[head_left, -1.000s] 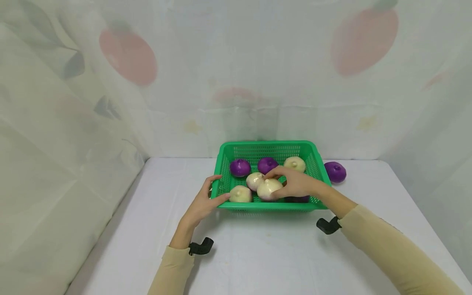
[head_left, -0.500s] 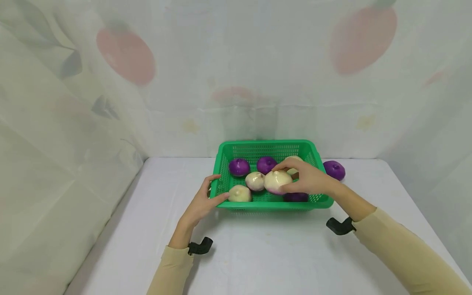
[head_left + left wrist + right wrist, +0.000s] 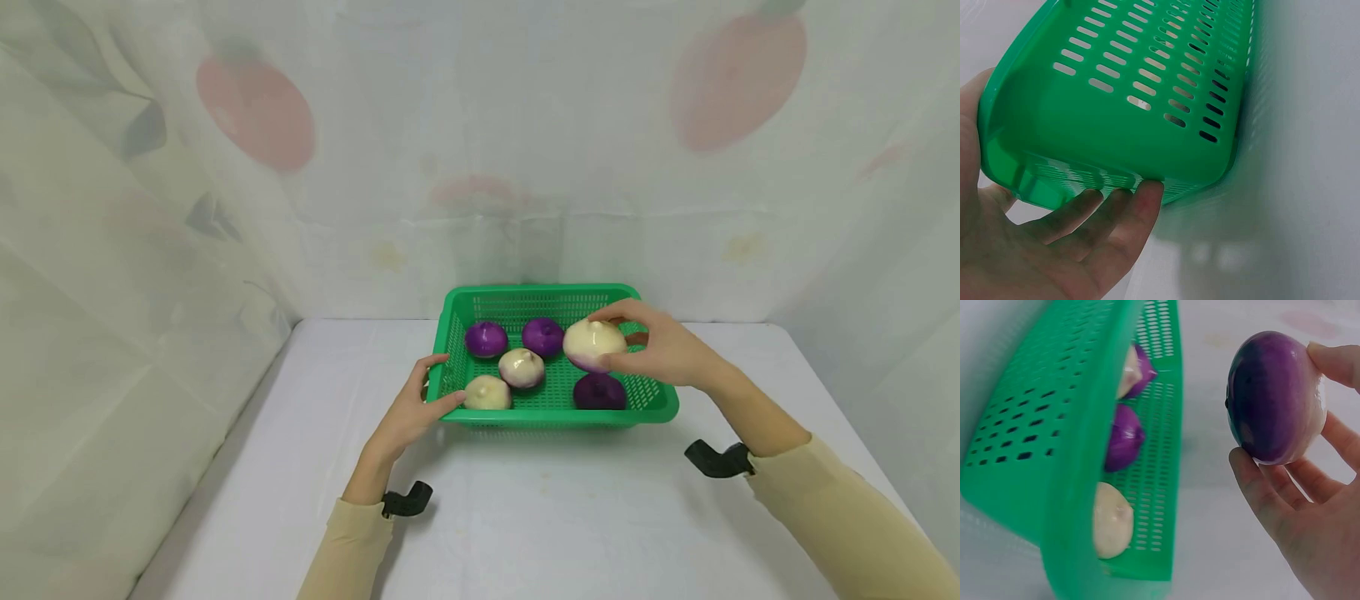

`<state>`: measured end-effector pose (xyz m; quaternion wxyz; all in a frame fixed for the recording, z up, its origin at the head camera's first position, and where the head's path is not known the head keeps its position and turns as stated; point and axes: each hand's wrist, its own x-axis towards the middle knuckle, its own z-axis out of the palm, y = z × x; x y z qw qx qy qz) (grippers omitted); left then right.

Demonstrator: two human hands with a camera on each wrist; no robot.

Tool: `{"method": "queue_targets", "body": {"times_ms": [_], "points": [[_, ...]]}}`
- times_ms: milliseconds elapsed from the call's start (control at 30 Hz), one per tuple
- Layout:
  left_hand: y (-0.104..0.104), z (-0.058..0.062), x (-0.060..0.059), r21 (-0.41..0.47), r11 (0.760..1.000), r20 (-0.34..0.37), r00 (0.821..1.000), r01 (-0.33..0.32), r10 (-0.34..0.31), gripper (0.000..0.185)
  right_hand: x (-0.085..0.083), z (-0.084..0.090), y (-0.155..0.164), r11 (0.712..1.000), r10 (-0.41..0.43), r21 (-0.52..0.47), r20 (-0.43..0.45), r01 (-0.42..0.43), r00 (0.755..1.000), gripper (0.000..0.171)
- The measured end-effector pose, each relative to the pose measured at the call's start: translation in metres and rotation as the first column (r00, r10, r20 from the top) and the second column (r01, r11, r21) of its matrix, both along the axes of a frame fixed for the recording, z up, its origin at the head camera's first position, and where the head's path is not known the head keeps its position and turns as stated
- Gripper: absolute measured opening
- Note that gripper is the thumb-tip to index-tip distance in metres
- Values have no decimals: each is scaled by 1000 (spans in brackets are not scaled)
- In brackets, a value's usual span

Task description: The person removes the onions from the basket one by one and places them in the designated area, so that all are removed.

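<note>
- While our left hand (image 3: pixel 407 408) gripped the green basket (image 3: pixel 555 416) near eight o'clock, our right hand (image 3: pixel 663 348), well apart from the left, pinched a white-and-purple bulb (image 3: pixel 588 342).
- We held that bulb raised, at two o'clock from the basket's middle in the head view.
- Inside, we had a dark purple bulb (image 3: pixel 600 392) at four o'clock, a pale bulb (image 3: pixel 487 393) at eight.
</note>
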<state>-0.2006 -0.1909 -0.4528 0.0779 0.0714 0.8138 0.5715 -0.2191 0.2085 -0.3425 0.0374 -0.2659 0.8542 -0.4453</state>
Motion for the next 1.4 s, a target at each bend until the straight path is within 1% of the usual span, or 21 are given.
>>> {"method": "queue_targets", "body": {"times_ms": [167,400,433,500,600,667,933,1267,1400], "points": [[0,0,0,1,1000,5,1000,-1,1,75,7,10,12,997,-80,-13,9,80,997,49],[1,2,0,3,1000,16,1000,-5,5,76,17,14,30,980,-162,-108,75,170,984,51],[1,2,0,3,1000,19,1000,-5,5,76,17,13,33,976,-174,-121,70,182,982,52],[1,0,-1,2,1000,29,1000,-5,5,76,17,12,40,969,-202,-136,32,204,979,53],[1,-1,-2,-3,1000,43,999,-3,3,77,15,8,49,958,-258,-144,-45,249,965,53],[2,-1,-2,-5,1000,47,999,-3,3,77,13,6,55,950,-289,-150,-81,275,954,52],[1,0,-1,7,1000,23,1000,-9,8,77,3,0,78,918,-376,-167,-85,359,923,54],[0,1,0,6,1000,16,1000,-6,6,76,-10,-8,103,863,-497,-153,-85,482,864,56],[1,1,0,3,1000,11,1000,-4,4,76,-16,-12,112,843,-535,-117,-74,526,841,60]]}}
